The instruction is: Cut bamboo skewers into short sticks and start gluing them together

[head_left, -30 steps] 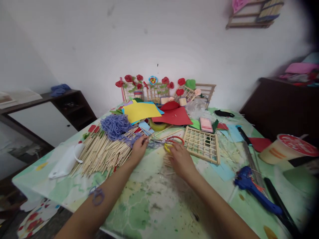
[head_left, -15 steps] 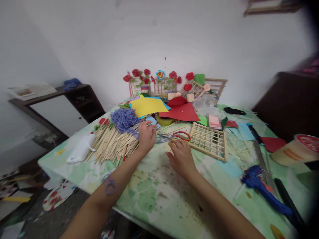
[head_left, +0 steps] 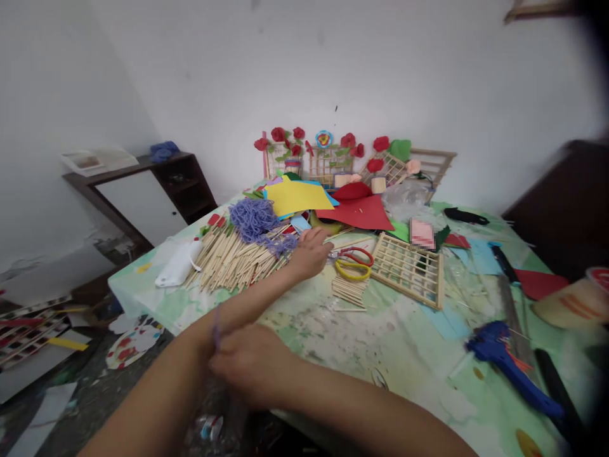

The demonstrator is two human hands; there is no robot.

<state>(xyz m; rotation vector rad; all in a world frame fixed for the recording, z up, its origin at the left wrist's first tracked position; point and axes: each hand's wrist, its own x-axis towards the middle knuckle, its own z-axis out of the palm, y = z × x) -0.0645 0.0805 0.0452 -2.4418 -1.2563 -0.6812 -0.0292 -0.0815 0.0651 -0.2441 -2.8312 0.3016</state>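
My left hand (head_left: 311,255) hovers over the near end of the scissors (head_left: 353,261), its fingers loosely stretched and holding nothing I can see. The scissors have red and yellow handles. My right hand (head_left: 254,362) is crossed over to my left forearm, its fingers closed around a purple yarn strand (head_left: 217,327) that lies across that forearm. The fingertips are partly hidden. A tangled heap of purple yarn (head_left: 254,220) rests on the pile of thin wooden sticks (head_left: 233,260) left of my left hand. Short cut sticks (head_left: 349,291) lie in a row below the scissors.
A wooden lattice (head_left: 406,270) lies right of the scissors. Yellow paper (head_left: 297,198), red felt (head_left: 368,212) and red craft flowers (head_left: 278,134) are at the back. On the right are a blue glue gun (head_left: 511,368) and a drink cup (head_left: 573,301). A white power strip (head_left: 178,263) lies left.
My right hand has left the scissors and crossed to my left forearm, closing on the yarn strand there. My left hand has shifted right, towards the scissors. The view has turned slightly left.
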